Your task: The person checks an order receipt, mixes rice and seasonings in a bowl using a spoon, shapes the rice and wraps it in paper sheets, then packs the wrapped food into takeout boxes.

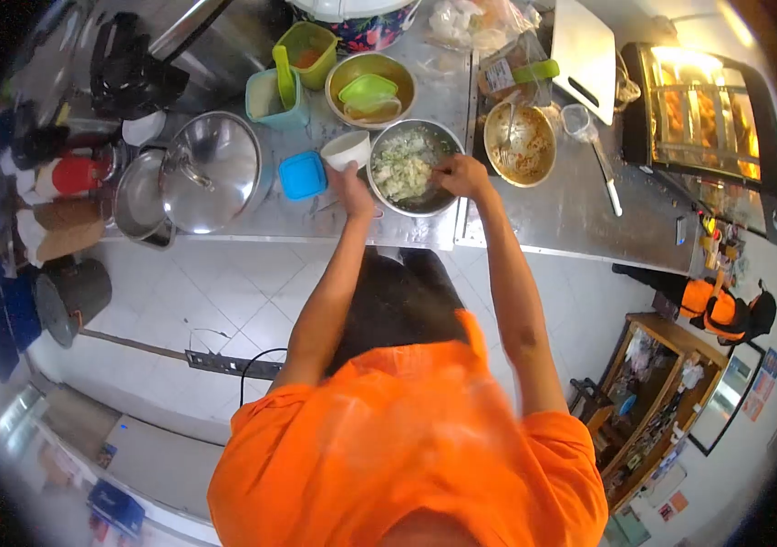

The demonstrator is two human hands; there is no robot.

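My left hand (350, 189) grips a small white bowl (345, 149), tilted toward the left rim of a metal mixing bowl (450, 139). Chopped pale and green food (405, 169) fills much of that mixing bowl. Over its right rim, my right hand (464, 176) reaches in with fingers closed; whatever they pinch is hidden. A blue square lid (302, 175) lies just left of my left hand. Behind the mixing bowl stands another metal bowl (334, 87) with a green dish (367, 88) inside it.
To the right are a sauce-smeared metal bowl (542, 155), a white-handled knife (611, 190) and a white cutting board (586, 55). A lidded pot (211, 171) and plastic tubs (270, 109) stand left. A lit display case (703, 114) is at far right; another person (721, 305) stands beyond.
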